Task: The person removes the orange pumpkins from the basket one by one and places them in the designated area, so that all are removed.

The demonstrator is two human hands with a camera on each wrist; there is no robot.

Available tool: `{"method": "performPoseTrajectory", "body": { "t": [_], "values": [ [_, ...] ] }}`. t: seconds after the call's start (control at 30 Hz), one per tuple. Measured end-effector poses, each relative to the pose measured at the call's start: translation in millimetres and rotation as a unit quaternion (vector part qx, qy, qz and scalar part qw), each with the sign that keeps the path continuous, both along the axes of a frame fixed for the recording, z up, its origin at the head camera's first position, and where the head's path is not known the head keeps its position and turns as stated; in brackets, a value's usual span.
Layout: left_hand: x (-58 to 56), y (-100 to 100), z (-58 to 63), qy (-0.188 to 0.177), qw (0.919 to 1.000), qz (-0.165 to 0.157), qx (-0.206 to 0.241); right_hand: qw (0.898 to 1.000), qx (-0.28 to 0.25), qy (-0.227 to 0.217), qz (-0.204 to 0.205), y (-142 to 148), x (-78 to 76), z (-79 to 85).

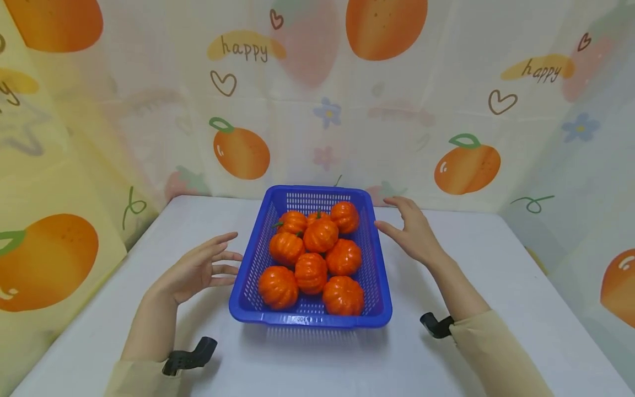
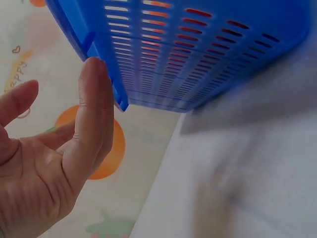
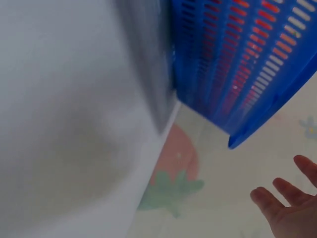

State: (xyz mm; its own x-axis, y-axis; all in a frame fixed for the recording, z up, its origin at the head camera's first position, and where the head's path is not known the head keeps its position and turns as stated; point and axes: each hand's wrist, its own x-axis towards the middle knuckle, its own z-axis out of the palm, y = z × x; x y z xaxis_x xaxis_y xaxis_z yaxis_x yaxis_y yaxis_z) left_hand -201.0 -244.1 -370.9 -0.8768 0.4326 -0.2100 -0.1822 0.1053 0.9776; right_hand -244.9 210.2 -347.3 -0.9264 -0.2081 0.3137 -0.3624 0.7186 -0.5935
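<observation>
A blue plastic basket point(image 1: 310, 318) with slotted sides stands on the white table, holding several small orange pumpkins point(image 1: 311, 273). My left hand point(image 1: 200, 270) is at the basket's left side, fingers extended toward the rim. In the left wrist view, the fingertips of that hand point(image 2: 54, 163) overlap the basket's rim point(image 2: 121, 99). On the other side, my right hand point(image 1: 412, 229) hovers beside the right rim, thumb and fingers spread apart with nothing between them. The right wrist view shows this hand point(image 3: 292, 208) apart from the basket wall point(image 3: 218, 94).
The white table point(image 1: 198, 215) runs back to a cloth backdrop point(image 1: 297, 110) printed with oranges, hearts and flowers. A black wrist mount point(image 1: 190, 355) is on the left forearm, and another black mount point(image 1: 436, 325) on the right.
</observation>
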Motion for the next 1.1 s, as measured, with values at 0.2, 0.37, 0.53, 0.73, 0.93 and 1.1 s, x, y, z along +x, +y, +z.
{"method": "performPoseTrajectory", "body": {
  "t": [0.2,0.37,0.53,0.73,0.93,1.1],
  "values": [
    [-12.8,5,-2.2,-0.022,0.9996,-0.015,0.010,0.998,-0.058,-0.007,0.039,-18,2.2,6.0],
    [-19.0,13,-3.3,-0.026,0.9994,-0.018,-0.012,0.994,-0.081,-0.029,0.063,-33,2.3,8.8],
    [-24.2,18,-5.8,-0.025,0.9994,-0.016,-0.017,0.989,-0.103,-0.063,0.090,-49,0.8,11.4],
    [-26.9,18,-7.5,-0.026,0.9991,-0.035,-0.001,0.982,-0.107,-0.089,0.126,-67,-3.0,12.1],
    [-30.5,18,-8.6,-0.030,0.9979,-0.056,0.015,0.982,-0.079,-0.123,0.120,-83,-5.8,10.3],
    [-31.6,17,-8.8,-0.029,0.9976,-0.061,0.016,0.981,-0.074,-0.142,0.111,-94,-11.6,6.0]
  ]
}}
